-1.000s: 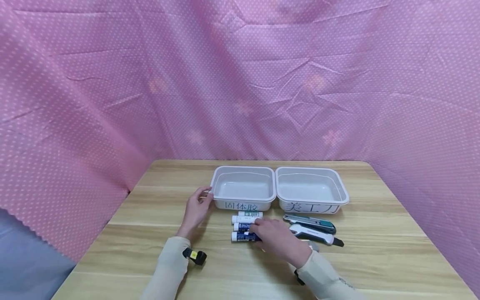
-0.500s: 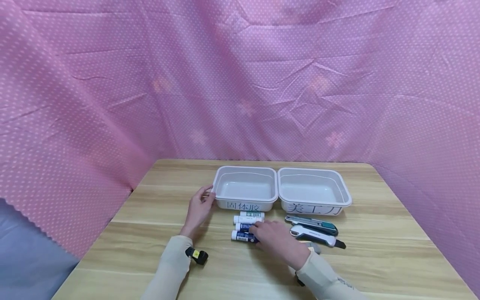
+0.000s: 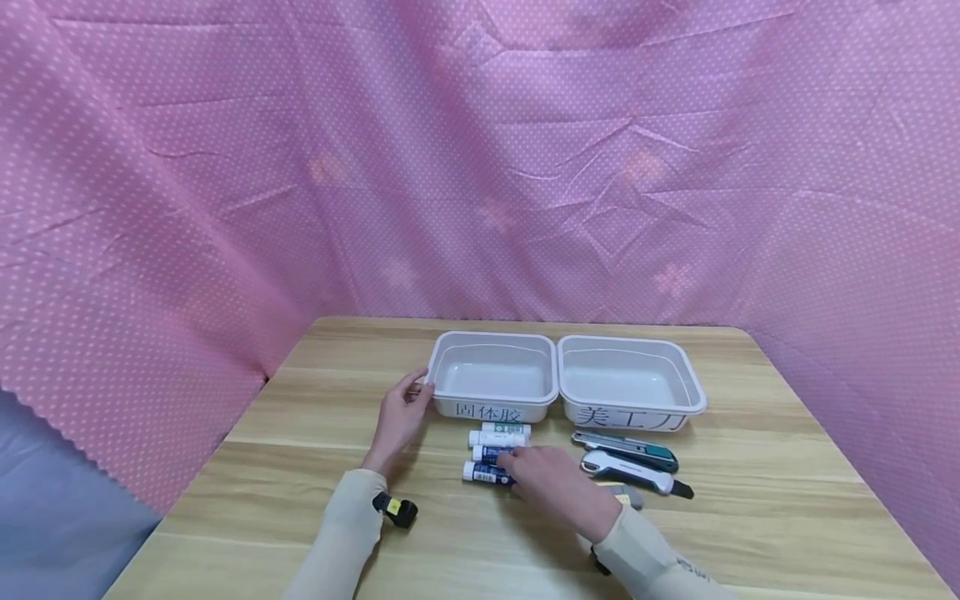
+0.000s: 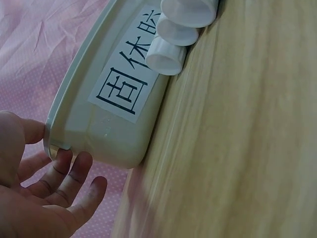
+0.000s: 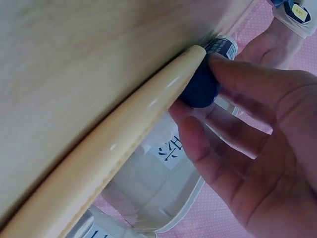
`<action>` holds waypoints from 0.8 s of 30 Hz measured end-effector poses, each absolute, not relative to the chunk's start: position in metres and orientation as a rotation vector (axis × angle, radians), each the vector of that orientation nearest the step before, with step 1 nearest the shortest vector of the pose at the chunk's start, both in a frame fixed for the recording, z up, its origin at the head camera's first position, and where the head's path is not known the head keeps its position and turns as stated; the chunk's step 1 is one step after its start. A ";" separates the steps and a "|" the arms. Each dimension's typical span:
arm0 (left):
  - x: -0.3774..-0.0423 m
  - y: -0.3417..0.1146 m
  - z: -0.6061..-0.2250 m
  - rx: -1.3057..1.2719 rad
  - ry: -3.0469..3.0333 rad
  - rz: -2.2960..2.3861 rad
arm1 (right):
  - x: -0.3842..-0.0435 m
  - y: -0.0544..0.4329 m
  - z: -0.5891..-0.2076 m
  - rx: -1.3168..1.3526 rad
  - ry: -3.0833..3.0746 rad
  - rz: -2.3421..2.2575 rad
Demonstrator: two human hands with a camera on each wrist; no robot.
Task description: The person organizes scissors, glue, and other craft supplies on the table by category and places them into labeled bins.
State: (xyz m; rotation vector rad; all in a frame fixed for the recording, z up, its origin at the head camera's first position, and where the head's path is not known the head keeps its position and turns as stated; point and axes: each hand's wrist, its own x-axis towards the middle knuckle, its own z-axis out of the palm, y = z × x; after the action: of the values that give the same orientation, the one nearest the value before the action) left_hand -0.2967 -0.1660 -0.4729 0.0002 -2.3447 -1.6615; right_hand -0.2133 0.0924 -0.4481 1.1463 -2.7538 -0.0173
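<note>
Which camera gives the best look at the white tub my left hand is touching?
The head view: nearly the whole tub shows, with open top and label. The left wrist catches just one end and most of the label; the right wrist shows it partly hidden by the right hand.

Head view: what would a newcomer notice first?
Likely the pink dotted cloth hanging behind the table. Then the labelled left white bin and right white bin, side by side, the left hand gripping the left one's outer edge. In front, the right hand holds the dark blue glue stick nearest the person.
</note>
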 end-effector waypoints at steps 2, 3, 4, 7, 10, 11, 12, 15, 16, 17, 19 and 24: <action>-0.297 -0.166 -0.473 -0.008 -2.346 -1.663 | -0.213 0.092 -0.447 1.149 -2.756 0.001; -0.297 -0.166 -0.473 -0.012 -2.346 -1.666 | -0.214 0.092 -0.447 1.150 -2.760 0.008; -0.297 -0.167 -0.473 -0.016 -2.346 -1.666 | -0.214 0.092 -0.446 1.149 -2.766 0.013; -0.298 -0.167 -0.474 -0.020 -2.352 -1.667 | -0.215 0.091 -0.444 1.137 -2.784 0.022; -0.298 -0.168 -0.473 -0.016 -2.351 -1.665 | -0.216 0.090 -0.440 1.117 -2.808 0.028; -0.298 -0.168 -0.473 -0.012 -2.348 -1.669 | -0.216 0.090 -0.438 1.110 -2.810 0.031; -0.298 -0.168 -0.473 -0.009 -2.345 -1.670 | -0.216 0.091 -0.437 1.109 -2.805 0.042; -0.298 -0.167 -0.473 -0.005 -2.333 -1.680 | -0.215 0.092 -0.433 1.117 -2.767 0.071; -0.298 -0.167 -0.473 -0.005 -2.330 -1.686 | -0.215 0.093 -0.432 1.121 -2.753 0.082; -0.298 -0.167 -0.473 -0.005 -2.329 -1.686 | -0.215 0.094 -0.431 1.126 -2.733 0.088; -0.298 -0.167 -0.474 -0.009 -2.324 -1.690 | -0.216 0.095 -0.428 1.128 -2.721 0.106; -0.298 -0.167 -0.475 -0.023 -2.301 -1.696 | -0.217 0.098 -0.423 1.128 -2.700 0.153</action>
State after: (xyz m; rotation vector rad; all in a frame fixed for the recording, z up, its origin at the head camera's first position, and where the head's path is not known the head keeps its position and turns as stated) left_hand -0.2984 -0.1665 -0.4746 -0.0231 -2.3015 -1.6961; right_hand -0.2170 0.0978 -0.4226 1.1284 -2.7001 0.1530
